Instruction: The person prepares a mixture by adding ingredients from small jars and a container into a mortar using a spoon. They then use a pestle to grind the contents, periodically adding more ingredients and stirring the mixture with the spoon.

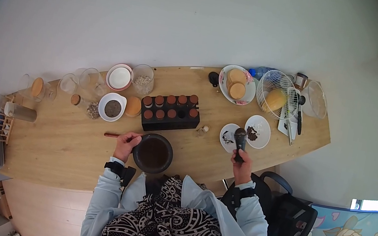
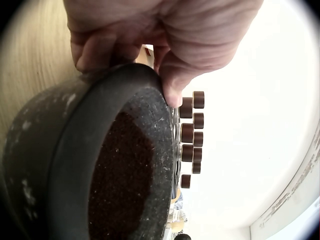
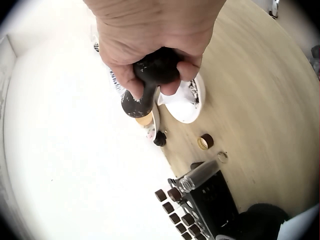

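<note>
The left hand (image 1: 127,146) pinches the rim of a dark stone mortar (image 1: 156,135), which holds brown powder (image 2: 122,175). In the left wrist view the thumb of the left hand (image 2: 160,35) lies over the mortar's rim (image 2: 75,130). At the right, the right hand (image 1: 241,169) grips a black pestle (image 1: 240,140), its rounded end pointing away from the person, over the edge of a white dish (image 1: 226,144). The right wrist view shows the fingers of the right hand (image 3: 155,30) curled round the pestle (image 3: 137,106).
A black rack (image 1: 168,120) of brown-capped vials stands beyond the mortar. Near it lies a small uncapped vial (image 1: 203,129). White bowls (image 1: 266,140), jars and a wire basket (image 1: 267,89) stand farther back. A red-brown stick (image 1: 111,134) lies left of the left hand.
</note>
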Tool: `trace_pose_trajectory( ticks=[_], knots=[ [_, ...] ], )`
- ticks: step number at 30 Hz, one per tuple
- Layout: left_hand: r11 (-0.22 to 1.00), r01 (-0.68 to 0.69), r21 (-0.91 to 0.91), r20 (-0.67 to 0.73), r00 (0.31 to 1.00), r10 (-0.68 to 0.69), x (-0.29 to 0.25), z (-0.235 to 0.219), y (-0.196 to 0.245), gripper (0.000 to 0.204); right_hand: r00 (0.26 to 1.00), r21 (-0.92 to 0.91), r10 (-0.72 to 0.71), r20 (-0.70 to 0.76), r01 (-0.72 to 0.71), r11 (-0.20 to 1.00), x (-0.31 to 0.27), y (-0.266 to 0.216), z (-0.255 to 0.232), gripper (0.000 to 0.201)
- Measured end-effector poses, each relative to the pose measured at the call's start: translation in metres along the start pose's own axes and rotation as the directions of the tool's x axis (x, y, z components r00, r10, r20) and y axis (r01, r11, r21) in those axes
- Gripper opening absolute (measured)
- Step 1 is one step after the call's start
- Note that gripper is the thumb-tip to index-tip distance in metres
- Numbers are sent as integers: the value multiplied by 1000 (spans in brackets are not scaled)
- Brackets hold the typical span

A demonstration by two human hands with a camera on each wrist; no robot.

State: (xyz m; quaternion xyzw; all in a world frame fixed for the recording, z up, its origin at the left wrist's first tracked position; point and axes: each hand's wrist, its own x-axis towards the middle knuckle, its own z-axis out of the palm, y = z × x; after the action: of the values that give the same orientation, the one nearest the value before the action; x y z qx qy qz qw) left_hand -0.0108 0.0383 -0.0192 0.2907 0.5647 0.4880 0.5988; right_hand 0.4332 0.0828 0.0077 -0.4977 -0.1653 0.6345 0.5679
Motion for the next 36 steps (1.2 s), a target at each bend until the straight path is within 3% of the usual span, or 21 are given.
trace_pose_trajectory(
  ticks=[3,5,6,8,9,11,15,17,21,23,24,29,36],
  knots=[
    [1000,-8,-14,-2,1000,8,0,0,-1,17,984,-83,-129,-126,120,989,8,-23,-7,16],
    [1000,11,-24,11,1000,-11,0,1,3,16,916,-479,-348,-197,220,850,22,-41,-17,20],
    [1000,11,-24,14,1000,-10,1,2,3,16,915,-479,-351,-199,222,849,32,-47,-20,20],
    [999,18,-49,8,1000,-17,1,2,2,17,824,-710,-527,-210,242,661,56,-51,-28,27],
    [999,15,-47,7,1000,-14,1,2,1,17,824,-708,-527,-208,245,663,63,-53,-31,27],
    [1000,15,-26,-3,1000,-15,1,2,2,17,798,-883,-586,-144,164,440,75,-57,-32,33],
    [1000,31,6,-6,1000,-31,-1,-1,3,16,804,-881,-574,-159,147,450,97,-52,-38,34],
    [999,26,-36,1,1000,-26,-2,1,4,16,756,-951,-648,-89,128,280,105,-48,-44,34],
    [999,10,-42,1,1000,-10,1,-1,-2,16,759,-963,-646,-82,106,246,105,-49,-41,34],
    [999,18,-35,3,1000,-17,1,-2,-1,16,826,-935,-547,-135,77,347,97,-53,-35,33],
    [999,19,-36,5,1000,-19,1,-1,-1,16,825,-935,-548,-137,75,346,94,-54,-31,33],
    [998,26,-56,6,1000,-25,0,-1,1,16,895,-908,-445,-26,165,386,95,-48,-25,35],
    [998,39,-58,-16,999,-40,1,-1,-2,16,934,-887,-342,100,240,396,92,-31,12,34]
  ],
)
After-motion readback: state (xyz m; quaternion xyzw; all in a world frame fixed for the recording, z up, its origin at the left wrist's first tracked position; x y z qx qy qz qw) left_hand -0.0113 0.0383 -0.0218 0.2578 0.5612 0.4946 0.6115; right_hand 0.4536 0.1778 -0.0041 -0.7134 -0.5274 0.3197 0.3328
